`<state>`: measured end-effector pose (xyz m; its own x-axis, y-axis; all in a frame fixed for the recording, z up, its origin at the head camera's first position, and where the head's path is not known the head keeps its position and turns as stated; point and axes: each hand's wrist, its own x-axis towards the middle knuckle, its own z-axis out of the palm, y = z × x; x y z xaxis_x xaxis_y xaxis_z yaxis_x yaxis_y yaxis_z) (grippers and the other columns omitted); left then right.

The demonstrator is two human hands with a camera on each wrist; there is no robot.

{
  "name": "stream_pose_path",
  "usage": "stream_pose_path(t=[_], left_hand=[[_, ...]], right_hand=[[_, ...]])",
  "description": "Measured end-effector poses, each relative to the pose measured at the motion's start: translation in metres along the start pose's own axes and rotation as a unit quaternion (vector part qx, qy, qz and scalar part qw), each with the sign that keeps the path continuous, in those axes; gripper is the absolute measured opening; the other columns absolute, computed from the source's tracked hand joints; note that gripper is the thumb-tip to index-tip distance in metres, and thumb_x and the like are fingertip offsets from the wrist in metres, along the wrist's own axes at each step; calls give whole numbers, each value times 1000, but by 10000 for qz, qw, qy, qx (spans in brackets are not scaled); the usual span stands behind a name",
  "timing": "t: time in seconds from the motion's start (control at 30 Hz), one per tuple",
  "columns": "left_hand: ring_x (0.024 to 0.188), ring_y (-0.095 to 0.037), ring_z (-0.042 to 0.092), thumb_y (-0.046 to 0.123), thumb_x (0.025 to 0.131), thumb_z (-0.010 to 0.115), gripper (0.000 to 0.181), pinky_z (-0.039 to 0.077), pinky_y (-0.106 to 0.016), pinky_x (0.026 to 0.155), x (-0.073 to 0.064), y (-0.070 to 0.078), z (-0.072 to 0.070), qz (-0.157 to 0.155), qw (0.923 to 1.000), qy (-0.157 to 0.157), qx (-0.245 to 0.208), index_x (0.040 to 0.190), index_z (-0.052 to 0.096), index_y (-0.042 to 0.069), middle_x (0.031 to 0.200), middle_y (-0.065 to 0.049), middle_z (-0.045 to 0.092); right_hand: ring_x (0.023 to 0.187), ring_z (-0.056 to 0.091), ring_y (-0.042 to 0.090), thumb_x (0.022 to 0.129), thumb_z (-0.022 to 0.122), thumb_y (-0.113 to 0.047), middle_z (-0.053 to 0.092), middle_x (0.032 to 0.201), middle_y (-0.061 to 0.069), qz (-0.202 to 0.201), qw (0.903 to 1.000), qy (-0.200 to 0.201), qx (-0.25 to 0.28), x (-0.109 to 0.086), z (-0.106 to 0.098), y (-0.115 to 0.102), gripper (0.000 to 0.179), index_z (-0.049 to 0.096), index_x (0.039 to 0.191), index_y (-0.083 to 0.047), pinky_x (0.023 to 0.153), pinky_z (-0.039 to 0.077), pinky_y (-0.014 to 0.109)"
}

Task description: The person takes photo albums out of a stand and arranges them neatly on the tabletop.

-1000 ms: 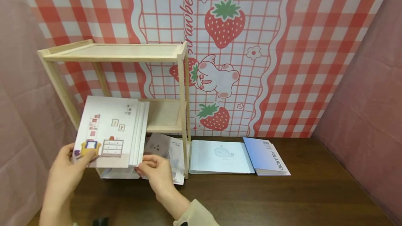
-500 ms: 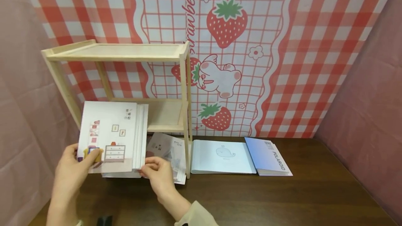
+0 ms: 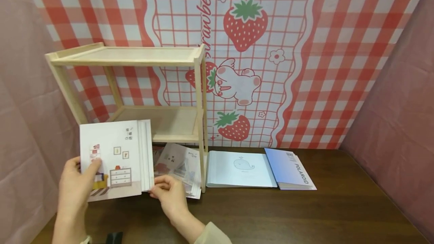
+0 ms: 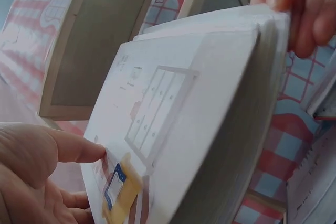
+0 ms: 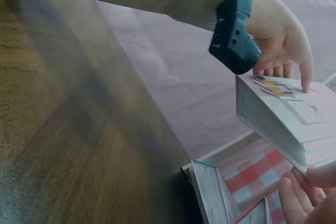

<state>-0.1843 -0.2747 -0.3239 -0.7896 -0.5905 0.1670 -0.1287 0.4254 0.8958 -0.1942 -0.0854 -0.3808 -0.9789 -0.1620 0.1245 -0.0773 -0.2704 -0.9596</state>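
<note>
Low in front of the wooden rack, both hands hold a white photo album [image 3: 125, 138] with a drawn dresser and yellow armchair on its cover. My left hand [image 3: 76, 183] grips its left edge, thumb on the cover and fingers behind. At the lower right corner, my right hand [image 3: 171, 195] pinches the stepped page edges between thumb and fingertips. In the left wrist view the album [image 4: 173, 93] is tilted, and its thick side shows. The right wrist view has the left hand [image 5: 283, 40] on the far side of the album.
The pale wooden rack [image 3: 174, 138] stands at the left; a greyish album [image 3: 179, 161] leans low inside it. Right of the rack lie a pale blue whale album [image 3: 237, 172] and a blue Polaroid album [image 3: 283, 165] on the dark table [image 3: 271, 214]. A checked cloth [image 3: 346, 48] hangs behind.
The photo album has come down and slightly left in both hands, uncovering more of the middle shelf. My left thumb sits higher on the cover picture. The right hand keeps its pinch and dips slightly.
</note>
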Motion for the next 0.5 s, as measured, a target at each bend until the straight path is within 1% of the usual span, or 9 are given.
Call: stream_pose_path(t=[0.1, 0.2, 0.23, 0.27, 0.33, 0.37, 0.47, 0.5], left_hand=[[64, -7, 49, 37, 82, 50, 62, 44, -21, 48, 9, -10, 1, -59, 9995, -2, -297, 124, 29, -3, 102, -14, 47], [60, -8, 52, 38, 79, 55, 61, 47, -26, 48, 18, -19, 2, -169, 9966, 38, -807, 120, 31, -2, 91, -7, 49], [58, -8, 53, 39, 79, 55, 61, 48, -28, 48, 21, -22, 2, -225, 9960, 65, -861, 119, 31, 0, 89, -4, 48], [56, -11, 54, 39, 78, 56, 62, 48, -31, 47, 23, -25, 2, -255, 9941, 65, -1051, 118, 31, 0, 87, -5, 48], [53, -15, 55, 40, 77, 57, 61, 47, -35, 45, 27, -30, 2, -313, 9920, 120, -1217, 116, 32, 1, 83, -6, 50], [53, -15, 55, 41, 76, 57, 62, 47, -36, 45, 27, -33, 2, -339, 9922, 129, -1192, 117, 32, 2, 84, -7, 51], [56, -13, 54, 42, 77, 55, 65, 47, -33, 46, 28, -39, 0, -275, 9958, 75, -871, 123, 32, 2, 90, -9, 50], [58, -11, 53, 43, 78, 54, 64, 47, -32, 47, 29, -41, -1, -262, 9974, 79, -671, 124, 32, 3, 92, -8, 49]], right_hand=[[64, 60, 18, 70, 56, 12, 62, 73, 14, -63, 9999, -91, -55, -3, 2, 1, 14, 58, 83, 6, 59, 49, 23], [64, 61, 19, 70, 57, 12, 62, 72, 14, -125, 9997, -140, -132, -5, 4, 2, 15, 57, 83, 5, 58, 49, 22], [64, 61, 18, 70, 56, 12, 62, 72, 14, -139, 9996, -173, -157, -6, 4, 3, 15, 57, 83, 5, 58, 49, 22], [63, 60, 17, 69, 57, 12, 62, 71, 14, -139, 9995, -197, -182, -6, 5, 3, 15, 57, 82, 4, 58, 49, 21], [61, 60, 14, 69, 57, 12, 62, 70, 12, -121, 9992, -247, -274, -8, 6, 6, 15, 57, 81, 3, 57, 49, 20], [60, 59, 13, 69, 57, 12, 62, 70, 11, -100, 9991, -280, -309, -9, 6, 7, 15, 57, 81, 2, 57, 48, 20], [58, 58, 10, 69, 56, 12, 61, 69, 9, -53, 9985, -371, -402, -12, 7, 10, 16, 57, 80, 1, 57, 48, 19], [58, 57, 9, 69, 56, 12, 61, 69, 9, -51, 9983, -419, -409, -13, 8, 10, 15, 57, 80, 1, 57, 48, 19]])
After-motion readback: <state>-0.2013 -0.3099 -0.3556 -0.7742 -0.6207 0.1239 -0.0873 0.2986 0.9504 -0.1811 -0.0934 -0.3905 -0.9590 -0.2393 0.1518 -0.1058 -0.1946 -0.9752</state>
